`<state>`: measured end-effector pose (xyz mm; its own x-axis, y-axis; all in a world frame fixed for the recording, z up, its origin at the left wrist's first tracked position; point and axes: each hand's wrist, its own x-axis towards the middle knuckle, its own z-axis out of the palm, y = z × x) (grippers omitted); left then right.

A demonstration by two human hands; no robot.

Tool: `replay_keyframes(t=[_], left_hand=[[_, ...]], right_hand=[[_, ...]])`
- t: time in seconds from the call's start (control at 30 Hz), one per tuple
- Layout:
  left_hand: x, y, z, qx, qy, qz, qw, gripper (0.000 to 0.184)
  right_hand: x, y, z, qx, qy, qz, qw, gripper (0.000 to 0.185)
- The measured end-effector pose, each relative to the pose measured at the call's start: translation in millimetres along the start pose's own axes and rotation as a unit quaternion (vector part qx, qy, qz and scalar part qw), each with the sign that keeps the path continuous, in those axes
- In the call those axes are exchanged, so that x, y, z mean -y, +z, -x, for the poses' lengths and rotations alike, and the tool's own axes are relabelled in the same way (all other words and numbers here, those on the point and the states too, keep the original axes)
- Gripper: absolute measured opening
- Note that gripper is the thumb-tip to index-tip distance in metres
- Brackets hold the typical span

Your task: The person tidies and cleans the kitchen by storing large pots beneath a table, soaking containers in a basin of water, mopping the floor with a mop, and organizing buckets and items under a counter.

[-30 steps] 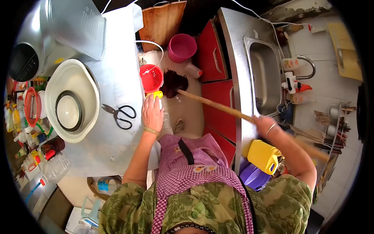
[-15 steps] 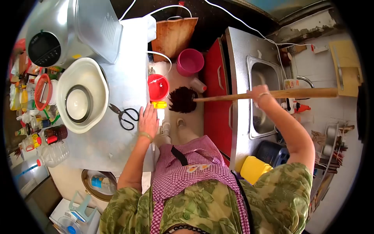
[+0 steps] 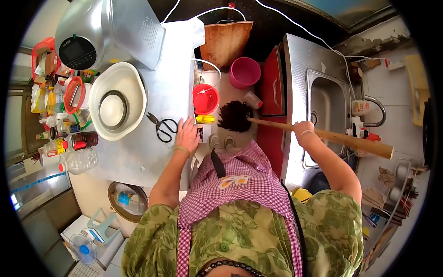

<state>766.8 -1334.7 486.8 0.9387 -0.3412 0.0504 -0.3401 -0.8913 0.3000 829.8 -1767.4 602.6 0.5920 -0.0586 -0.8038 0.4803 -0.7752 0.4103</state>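
My right hand is closed around the wooden handle of a mop, in front of the sink counter. The dark, shaggy mop head rests on the floor ahead of my feet, and the handle leans to the right. On the left, my left hand lies flat on the edge of the metal table, fingers stretched out. Beside it on the tabletop are black-handled scissors. A yellow object is just past its fingertips. A red bucket stands near the mop head.
A magenta bucket and a wooden board stand at the back. On the table are a white basin and a silver appliance. Red cabinets and a sink line the right. A fan stands lower left.
The view has shifted, so the room appears further right. The mop handle's upper end has swung towards me with my right hand. My left hand stays on the table edge.
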Motion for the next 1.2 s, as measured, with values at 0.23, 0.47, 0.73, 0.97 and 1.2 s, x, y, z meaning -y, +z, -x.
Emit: replay_keyframes(t=[0.23, 0.47, 0.73, 0.97, 1.2], left_hand=[[3, 1, 1, -0.013, 0.008, 0.016, 1.000, 0.028], [7, 1, 3, -0.012, 0.008, 0.017, 1.000, 0.027], [6, 0, 3, 0.005, 0.011, -0.018, 1.000, 0.031], [7, 9, 6, -0.005, 0.006, -0.011, 1.000, 0.030], [4, 10, 2, 0.017, 0.013, -0.026, 0.999, 0.031]], right_hand=[[10, -23, -1, 0.001, 0.051, -0.001, 0.999, 0.044], [21, -27, 8, -0.013, 0.041, 0.066, 0.997, 0.053], [12, 16, -14, -0.012, 0.056, -0.001, 0.998, 0.027], [31, 5, -30, -0.033, 0.084, -0.026, 0.996, 0.020], [45, 49, -29, 0.006, 0.080, -0.091, 0.993, 0.019]])
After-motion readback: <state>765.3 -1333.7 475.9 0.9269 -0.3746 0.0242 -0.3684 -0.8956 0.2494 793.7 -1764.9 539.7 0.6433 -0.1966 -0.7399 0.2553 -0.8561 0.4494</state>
